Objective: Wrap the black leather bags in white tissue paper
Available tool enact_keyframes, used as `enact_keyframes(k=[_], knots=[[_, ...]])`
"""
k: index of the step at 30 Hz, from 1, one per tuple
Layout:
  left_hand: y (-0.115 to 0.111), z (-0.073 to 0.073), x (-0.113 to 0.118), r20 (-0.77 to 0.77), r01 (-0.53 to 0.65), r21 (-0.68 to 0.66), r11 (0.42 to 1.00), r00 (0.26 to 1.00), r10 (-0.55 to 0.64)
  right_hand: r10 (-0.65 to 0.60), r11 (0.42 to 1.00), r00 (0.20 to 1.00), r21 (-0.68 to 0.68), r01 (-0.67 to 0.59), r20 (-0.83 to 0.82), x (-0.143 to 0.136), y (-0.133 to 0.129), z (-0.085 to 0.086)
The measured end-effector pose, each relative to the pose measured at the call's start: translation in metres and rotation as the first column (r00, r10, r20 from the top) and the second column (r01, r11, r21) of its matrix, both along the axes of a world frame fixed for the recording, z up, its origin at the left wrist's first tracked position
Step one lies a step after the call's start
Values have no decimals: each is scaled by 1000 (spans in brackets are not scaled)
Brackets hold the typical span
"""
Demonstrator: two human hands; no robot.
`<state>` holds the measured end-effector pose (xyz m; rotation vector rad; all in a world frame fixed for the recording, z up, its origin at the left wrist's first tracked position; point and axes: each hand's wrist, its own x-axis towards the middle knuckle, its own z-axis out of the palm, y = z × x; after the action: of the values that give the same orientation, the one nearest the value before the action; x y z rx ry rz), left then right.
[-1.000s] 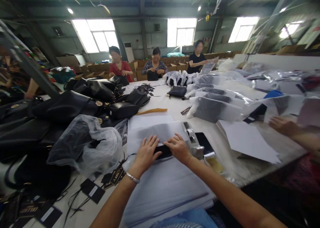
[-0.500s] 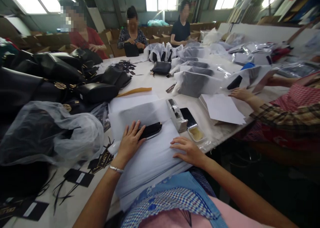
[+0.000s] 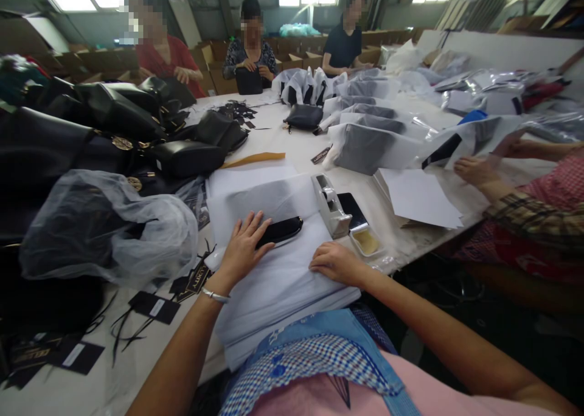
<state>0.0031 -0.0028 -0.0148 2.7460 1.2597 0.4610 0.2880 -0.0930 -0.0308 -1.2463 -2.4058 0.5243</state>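
Right grip (image 3: 337, 263) curls more than half second ago; I hold it at right side of white sheets (image 3: 283, 294), cannot tell if pinching paper. Best, I judge: light touch, thin layers uncreased. Left grip (image 3: 244, 246) lies flat, unclenched, fingers splayed, steadying black bag (image 3: 286, 230) on sheets. Tape dispenser (image 3: 337, 219) stands just beyond, right of bag.

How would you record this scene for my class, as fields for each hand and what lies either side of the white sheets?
left hand: spread, partly over a black pouch
right hand: curled at the right edge of the white sheets; grip unclear
left of sheets: translucent plastic, black handbags, black tags
right of sheets: tape dispenser, flat black object
far right: a co-worker's hand
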Motion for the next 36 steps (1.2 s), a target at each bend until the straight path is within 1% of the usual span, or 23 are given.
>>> enact_keyframes(k=[4, 8, 11, 14, 16, 18, 21, 23, 24, 26, 30, 33, 36], knots=[[6, 11, -4, 67, 14, -118, 993, 998, -6, -52, 991, 996, -128, 43, -74, -1, 9, 17], [12, 26, -9, 114, 20, -223, 975, 993, 6, -124, 979, 981, -180, 97, -150, -3, 26, 38], [14, 44, -12, 79, 29, -311, 950, 997, -4, -153, 976, 972, -180, 120, -178, -4, 45, 49], [15, 63, -12, 5, 76, -381, 921, 997, -80, -197, 976, 967, -125, 178, -162, -3, 67, 56], [16, 69, -11, -36, 105, -377, 920, 991, -128, -215, 975, 968, -77, 207, -126, -4, 77, 61], [18, 68, -7, -81, 79, -323, 943, 991, -110, -232, 973, 969, -8, 232, -84, -7, 81, 68], [20, 56, -1, -122, 11, -226, 974, 992, -40, -241, 952, 970, 185, 242, -26, -20, 76, 78], [21, 48, 2, -121, 13, -179, 984, 992, -35, -186, 940, 982, 294, 172, 21, -32, 72, 80], [22, 44, 2, -117, 20, -157, 987, 992, -39, -149, 938, 987, 323, 123, 55, -39, 71, 79], [23, 40, 2, -111, 30, -116, 993, 993, -43, -103, 936, 986, 347, 51, 131, -49, 75, 73], [25, 36, -2, -113, 49, -58, 997, 992, -55, -97, 929, 965, 370, 0, 243, -56, 96, 58], [27, 37, -3, -122, 58, -14, 998, 991, -60, -95, 935, 967, 354, 5, 237, -52, 110, 54], [32, 43, -3, -142, 47, 32, 998, 989, -42, -118, 956, 975, 286, 59, 190, -46, 117, 55]])
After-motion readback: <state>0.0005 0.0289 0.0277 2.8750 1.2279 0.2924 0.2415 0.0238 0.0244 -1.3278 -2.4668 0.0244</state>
